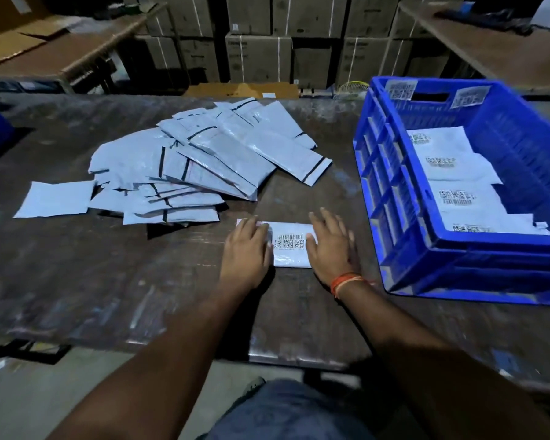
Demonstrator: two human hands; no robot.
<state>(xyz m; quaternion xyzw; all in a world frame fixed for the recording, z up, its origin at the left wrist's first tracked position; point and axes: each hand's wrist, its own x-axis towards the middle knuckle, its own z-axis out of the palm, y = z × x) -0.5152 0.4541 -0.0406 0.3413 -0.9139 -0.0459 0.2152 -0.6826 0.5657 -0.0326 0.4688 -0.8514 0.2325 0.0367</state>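
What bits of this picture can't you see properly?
Head view:
- The left hand and right hand cover the ends of the white packet.
- Its barcode is too small to read.
- The right edge cuts off the blue crate.
- Upper pouches cover lower ones in the grey pile.

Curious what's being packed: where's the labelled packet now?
In the head view the packet lies on the table, left hand on its left end, right hand on its right end; the crate to its right, the mailer pile behind-left.

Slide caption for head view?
Left hand and right hand press a labelled mailer on the table beside a blue crate.
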